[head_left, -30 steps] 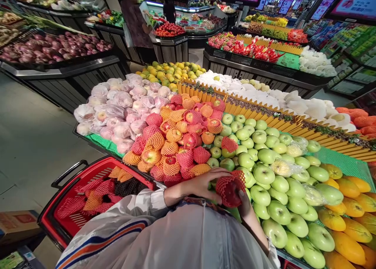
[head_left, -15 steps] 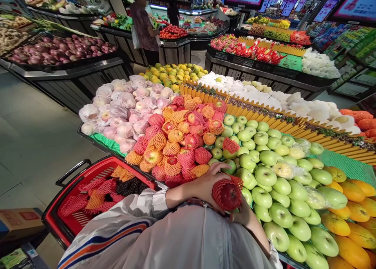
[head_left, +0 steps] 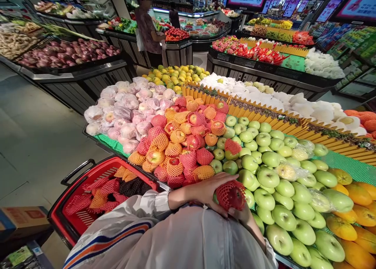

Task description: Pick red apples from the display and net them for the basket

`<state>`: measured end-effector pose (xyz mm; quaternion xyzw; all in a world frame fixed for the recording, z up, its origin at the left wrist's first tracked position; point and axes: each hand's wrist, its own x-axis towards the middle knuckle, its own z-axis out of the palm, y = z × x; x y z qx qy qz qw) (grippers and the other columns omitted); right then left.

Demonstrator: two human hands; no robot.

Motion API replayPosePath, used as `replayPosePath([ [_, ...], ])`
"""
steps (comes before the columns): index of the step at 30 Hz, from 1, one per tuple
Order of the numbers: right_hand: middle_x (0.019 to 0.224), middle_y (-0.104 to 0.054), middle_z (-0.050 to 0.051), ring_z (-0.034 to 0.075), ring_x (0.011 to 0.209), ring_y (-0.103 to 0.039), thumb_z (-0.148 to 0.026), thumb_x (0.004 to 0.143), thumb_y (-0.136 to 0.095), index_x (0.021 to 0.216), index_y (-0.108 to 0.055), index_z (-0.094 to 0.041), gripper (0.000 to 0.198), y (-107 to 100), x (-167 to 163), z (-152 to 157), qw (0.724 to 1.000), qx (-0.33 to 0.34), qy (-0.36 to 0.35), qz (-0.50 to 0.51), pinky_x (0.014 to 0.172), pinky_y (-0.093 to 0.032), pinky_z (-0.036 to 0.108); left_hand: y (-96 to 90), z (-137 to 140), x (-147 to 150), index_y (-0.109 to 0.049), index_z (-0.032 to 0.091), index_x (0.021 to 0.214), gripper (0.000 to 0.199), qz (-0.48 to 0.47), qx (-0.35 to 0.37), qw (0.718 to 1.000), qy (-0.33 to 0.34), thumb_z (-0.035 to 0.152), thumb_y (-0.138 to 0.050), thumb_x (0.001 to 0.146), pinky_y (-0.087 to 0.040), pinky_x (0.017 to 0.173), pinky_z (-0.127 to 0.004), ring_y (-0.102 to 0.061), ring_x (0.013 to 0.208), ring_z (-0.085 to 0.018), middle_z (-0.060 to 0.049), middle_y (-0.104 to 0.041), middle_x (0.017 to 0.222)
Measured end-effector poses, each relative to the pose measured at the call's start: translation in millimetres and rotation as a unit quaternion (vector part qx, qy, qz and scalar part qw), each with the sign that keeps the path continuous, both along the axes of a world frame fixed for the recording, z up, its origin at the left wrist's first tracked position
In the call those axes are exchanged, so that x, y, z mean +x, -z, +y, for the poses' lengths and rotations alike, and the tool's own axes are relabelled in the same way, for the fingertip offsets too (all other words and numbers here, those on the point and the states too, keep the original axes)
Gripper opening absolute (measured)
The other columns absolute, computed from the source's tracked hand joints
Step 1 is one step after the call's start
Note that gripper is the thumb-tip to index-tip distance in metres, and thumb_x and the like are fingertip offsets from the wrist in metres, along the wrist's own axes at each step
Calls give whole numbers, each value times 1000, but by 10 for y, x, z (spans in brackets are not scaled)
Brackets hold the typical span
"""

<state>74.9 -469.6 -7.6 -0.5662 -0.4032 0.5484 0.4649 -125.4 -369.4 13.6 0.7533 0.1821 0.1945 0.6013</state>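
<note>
You cupped the netted red apple (head_left: 232, 195) in both hands, left hand (head_left: 205, 190) over it, right hand (head_left: 242, 216) beneath, grip closed, steadying it above the near green apples (head_left: 282, 190).

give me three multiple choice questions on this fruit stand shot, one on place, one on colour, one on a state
1. Where is the red basket?
A. left of the fruit stand
B. on the green apples
C. behind the yellow fence

2. What colour is the net around the apple in the hands?
A. white
B. red
C. blue

3. How is that apple held?
A. lying loose on the pile
B. in one hand only
C. between both hands

Answers:
1 A, it stands low beside the stand's left edge.
2 B, the mesh is red.
3 C, the left hand covers it and the right hand supports it from below.
</note>
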Motion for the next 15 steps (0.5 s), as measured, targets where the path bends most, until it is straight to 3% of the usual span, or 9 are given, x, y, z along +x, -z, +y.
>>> replayPosePath([
  [4, 108, -81, 12, 40, 109, -73, -63, 47, -92, 103, -77, -25, 69, 11, 30, 27, 998, -34, 40, -29, 110, -54, 60, 79, 7, 81, -35, 24, 171, 127, 14, 54, 998, -43, 67, -96, 69, -33, 132, -54, -41, 157, -43, -22, -43, 170],
  [7, 113, -80, 12, 39, 113, -72, -60, 51, -94, 110, -77, -25, 71, 24, 4, 53, 997, -33, 54, -48, 112, -54, 58, 210, -10, 151, -42, 21, 166, 128, 37, 82, 993, -75, 62, -101, 61, -42, 125, -51, -50, 148, -42, -23, -49, 160],
  [10, 114, -80, 11, 36, 111, -73, -58, 55, -94, 118, -76, -26, 73, 56, -56, 80, 998, -31, 49, -13, 107, -58, 55, 328, 64, 160, -56, 19, 148, 112, 47, 106, 987, -107, 52, -104, 52, -51, 114, -49, -61, 131, -39, -18, -59, 142],
  [12, 110, -80, 9, 33, 106, -75, -61, 62, -90, 127, -74, -29, 74, 74, -91, 98, 999, -27, 36, 23, 103, -60, 52, 355, 231, 120, -59, 20, 139, 103, 50, 120, 980, -154, 47, -103, 51, -53, 111, -49, -62, 126, -38, -15, -61, 137],
  [15, 107, -79, 6, 30, 104, -75, -60, 70, -87, 139, -69, -33, 75, 82, -102, 118, 999, -13, 25, 19, 98, -60, 48, 272, 701, 37, -59, 21, 136, 92, 65, 163, 953, -248, 40, -101, 57, -49, 115, -50, -61, 129, -37, -15, -62, 138],
])
